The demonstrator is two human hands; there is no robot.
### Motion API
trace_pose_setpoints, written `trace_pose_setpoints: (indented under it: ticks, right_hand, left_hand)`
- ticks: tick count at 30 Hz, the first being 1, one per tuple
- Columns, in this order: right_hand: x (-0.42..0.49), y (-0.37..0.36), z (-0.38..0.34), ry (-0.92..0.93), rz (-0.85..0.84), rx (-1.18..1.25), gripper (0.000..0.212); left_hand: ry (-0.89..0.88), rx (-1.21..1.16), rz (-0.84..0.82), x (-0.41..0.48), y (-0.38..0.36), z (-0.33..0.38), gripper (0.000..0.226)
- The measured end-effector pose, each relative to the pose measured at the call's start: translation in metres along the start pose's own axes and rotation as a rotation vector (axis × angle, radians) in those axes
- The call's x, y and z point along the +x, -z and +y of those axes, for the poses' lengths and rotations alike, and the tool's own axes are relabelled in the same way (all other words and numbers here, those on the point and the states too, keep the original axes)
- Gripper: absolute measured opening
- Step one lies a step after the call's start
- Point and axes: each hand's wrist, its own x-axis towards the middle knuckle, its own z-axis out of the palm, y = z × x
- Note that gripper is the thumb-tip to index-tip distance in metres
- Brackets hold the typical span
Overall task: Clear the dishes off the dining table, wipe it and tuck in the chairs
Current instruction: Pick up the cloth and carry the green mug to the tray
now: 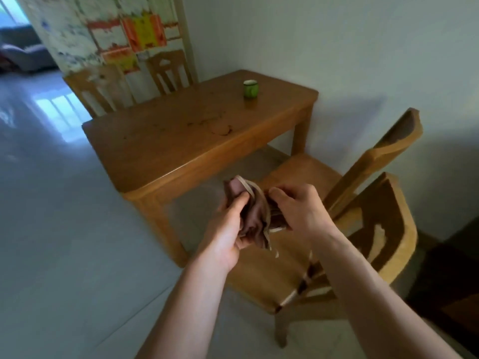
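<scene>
I hold a brownish cloth with pale edging (pixel 255 213) in front of me, above the near chair's seat. My left hand (pixel 230 226) grips its left side, thumb on top. Its right side is pinched by my right hand (pixel 298 208). The wooden dining table (pixel 166 151) stands ahead, with dark stains and crumbs near its middle. A small green cup (pixel 250 89) stands alone near the table's far right corner.
Two wooden chairs stand pulled out on the right: the near one (pixel 285 275) below my hands, another (pixel 363 164) beyond it. Two more chairs (pixel 166 71) sit at the table's far side against a postered wall. Tiled floor (pixel 51 229) spreads to the left.
</scene>
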Motion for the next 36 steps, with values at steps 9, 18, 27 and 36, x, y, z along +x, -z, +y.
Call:
trace_pose_setpoints:
  ticks: [9, 18, 27, 36]
  right_hand:
    - [0.017, -0.127, -0.032, -0.01, -0.164, 0.011, 0.017]
    - [0.108, -0.199, -0.066, -0.058, -0.247, 0.017, 0.021]
    - [0.224, -0.252, -0.1, -0.122, -0.271, 0.0, 0.019]
    - [0.319, -0.291, -0.121, -0.175, -0.188, 0.05, 0.02]
  left_hand:
    - [-0.001, -0.097, 0.171, 0.02, 0.135, 0.043, 0.03]
    - [0.035, -0.108, 0.215, 0.1, 0.177, 0.103, 0.026]
    - [0.069, -0.101, 0.233, 0.207, 0.19, 0.182, 0.031]
    - [0.128, -0.061, 0.152, 0.309, 0.201, 0.24, 0.013]
